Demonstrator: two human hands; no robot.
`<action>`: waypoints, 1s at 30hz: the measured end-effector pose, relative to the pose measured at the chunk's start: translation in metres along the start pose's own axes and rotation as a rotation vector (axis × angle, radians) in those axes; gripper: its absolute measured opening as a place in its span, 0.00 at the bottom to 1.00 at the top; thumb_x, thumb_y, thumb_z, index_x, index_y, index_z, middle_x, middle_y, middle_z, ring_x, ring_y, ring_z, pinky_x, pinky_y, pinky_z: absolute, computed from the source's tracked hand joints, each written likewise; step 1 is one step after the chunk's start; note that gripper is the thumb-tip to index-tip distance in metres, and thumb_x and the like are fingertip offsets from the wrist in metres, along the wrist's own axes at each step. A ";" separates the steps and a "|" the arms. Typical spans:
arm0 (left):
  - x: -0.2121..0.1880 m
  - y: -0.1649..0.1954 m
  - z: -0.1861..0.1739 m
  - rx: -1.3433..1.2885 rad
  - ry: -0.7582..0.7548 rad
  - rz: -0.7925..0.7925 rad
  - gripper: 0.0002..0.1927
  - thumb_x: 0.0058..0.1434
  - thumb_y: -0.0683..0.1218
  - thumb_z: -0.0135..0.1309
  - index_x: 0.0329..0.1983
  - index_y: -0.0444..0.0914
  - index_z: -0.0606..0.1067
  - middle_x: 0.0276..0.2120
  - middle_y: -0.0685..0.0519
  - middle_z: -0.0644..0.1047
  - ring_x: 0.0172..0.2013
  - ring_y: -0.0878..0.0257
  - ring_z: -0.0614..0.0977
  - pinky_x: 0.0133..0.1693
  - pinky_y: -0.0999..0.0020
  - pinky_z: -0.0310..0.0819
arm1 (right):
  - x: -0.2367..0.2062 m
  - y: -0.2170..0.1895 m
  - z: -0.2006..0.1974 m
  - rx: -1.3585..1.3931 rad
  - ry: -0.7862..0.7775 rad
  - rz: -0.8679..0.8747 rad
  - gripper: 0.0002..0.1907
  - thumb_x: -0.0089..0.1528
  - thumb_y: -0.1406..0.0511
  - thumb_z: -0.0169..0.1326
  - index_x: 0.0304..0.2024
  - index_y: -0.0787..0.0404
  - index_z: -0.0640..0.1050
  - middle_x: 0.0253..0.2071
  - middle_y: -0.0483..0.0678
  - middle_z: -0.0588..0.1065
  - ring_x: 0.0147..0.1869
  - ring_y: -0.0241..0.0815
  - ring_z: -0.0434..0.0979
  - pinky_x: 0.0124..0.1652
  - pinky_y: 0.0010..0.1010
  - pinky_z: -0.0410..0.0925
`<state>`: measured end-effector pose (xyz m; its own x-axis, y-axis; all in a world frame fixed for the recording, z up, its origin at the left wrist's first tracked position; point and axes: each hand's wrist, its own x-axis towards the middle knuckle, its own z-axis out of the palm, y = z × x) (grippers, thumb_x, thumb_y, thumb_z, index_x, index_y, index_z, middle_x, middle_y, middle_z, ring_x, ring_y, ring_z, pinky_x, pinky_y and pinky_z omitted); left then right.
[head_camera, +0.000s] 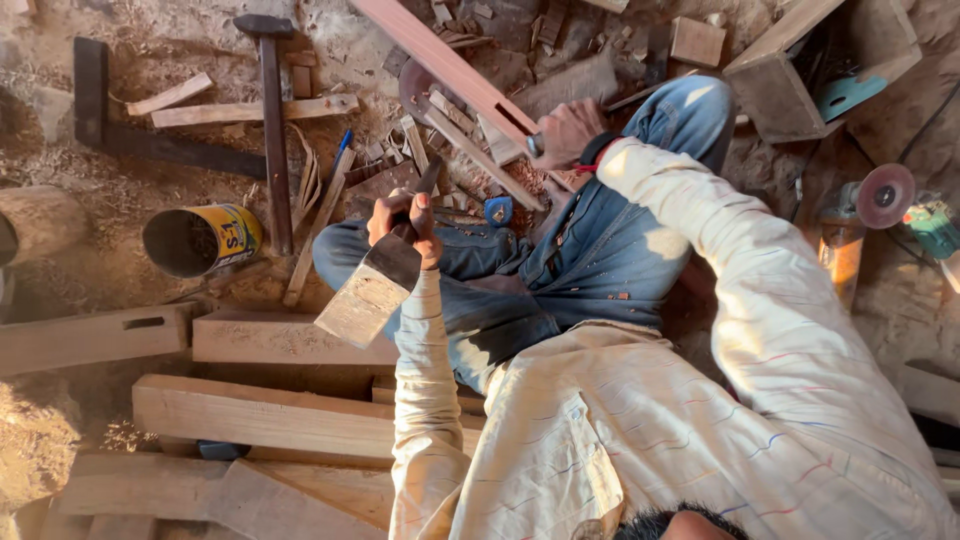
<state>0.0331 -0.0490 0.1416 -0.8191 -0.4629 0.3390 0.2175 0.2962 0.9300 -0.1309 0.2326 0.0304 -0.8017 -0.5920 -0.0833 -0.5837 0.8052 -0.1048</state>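
My left hand (405, 222) grips the handle of a hatchet, its broad steel head (368, 293) raised above my left knee. My right hand (567, 131) is closed around a metal chisel (536, 144), which is set against a long reddish wooden rail (445, 68). The rail runs diagonally across my lap and has a narrow slot cut next to the chisel. I sit on the ground in blue jeans and a pale shirt, with wood chips lying around the rail.
A yellow tin can (200, 238) lies on its side at left. Near it are a long-handled hammer (272, 120) and a dark square (150, 148). Thick timbers (270, 415) lie at lower left. An open wooden box (820, 60) and an angle grinder (880, 198) sit at right.
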 end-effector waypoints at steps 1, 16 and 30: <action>0.000 -0.001 0.003 0.034 0.015 -0.001 0.18 0.70 0.53 0.59 0.34 0.34 0.72 0.22 0.51 0.75 0.22 0.64 0.73 0.28 0.69 0.67 | 0.005 -0.001 -0.001 -0.001 0.095 -0.019 0.21 0.44 0.44 0.61 0.19 0.52 0.80 0.19 0.53 0.73 0.19 0.50 0.71 0.26 0.45 0.64; 0.013 -0.026 0.022 -0.336 -0.032 -0.002 0.17 0.74 0.50 0.52 0.39 0.34 0.62 0.25 0.51 0.68 0.24 0.68 0.67 0.28 0.71 0.64 | 0.026 0.024 -0.122 1.646 0.535 -0.487 0.12 0.63 0.70 0.60 0.47 0.59 0.72 0.33 0.49 0.77 0.27 0.35 0.76 0.25 0.24 0.69; 0.007 -0.026 0.055 -0.197 0.052 -0.089 0.16 0.72 0.47 0.55 0.37 0.36 0.62 0.23 0.55 0.67 0.23 0.70 0.66 0.27 0.73 0.58 | 0.011 -0.010 -0.097 1.334 0.680 -0.177 0.10 0.64 0.71 0.59 0.33 0.63 0.70 0.28 0.48 0.73 0.27 0.37 0.72 0.29 0.30 0.66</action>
<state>-0.0072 -0.0139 0.1116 -0.8121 -0.5241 0.2566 0.2494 0.0859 0.9646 -0.1463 0.2210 0.1268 -0.8592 -0.2451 0.4492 -0.4340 -0.1161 -0.8934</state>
